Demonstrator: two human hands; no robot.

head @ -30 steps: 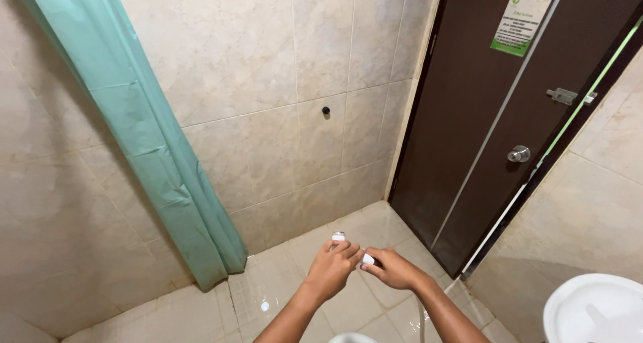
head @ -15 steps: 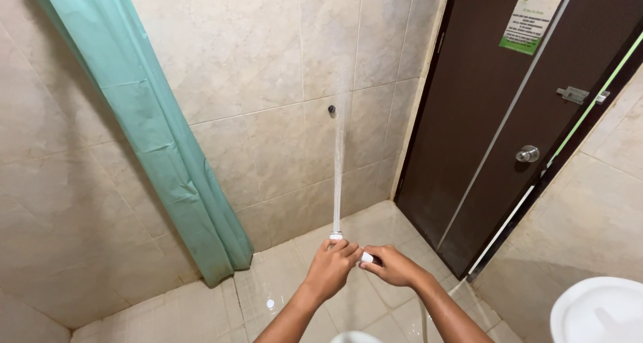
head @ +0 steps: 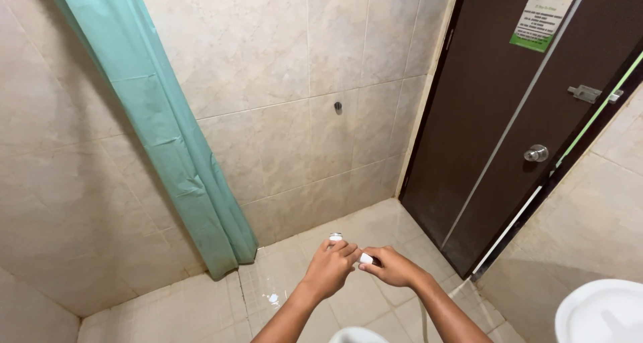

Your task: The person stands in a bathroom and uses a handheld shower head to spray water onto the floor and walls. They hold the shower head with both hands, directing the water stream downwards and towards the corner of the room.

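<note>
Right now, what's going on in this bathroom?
A person stands in a tiled bathroom with both hands held together in front, over the wet floor. The left hand and right hand grip a small white sprayer head, its round nozzle sticking up above the left fingers. A pale hose runs down below the right wrist. A green curtain hangs at left, a dark door stands shut at right, and a white basin shows at the lower right corner.
</note>
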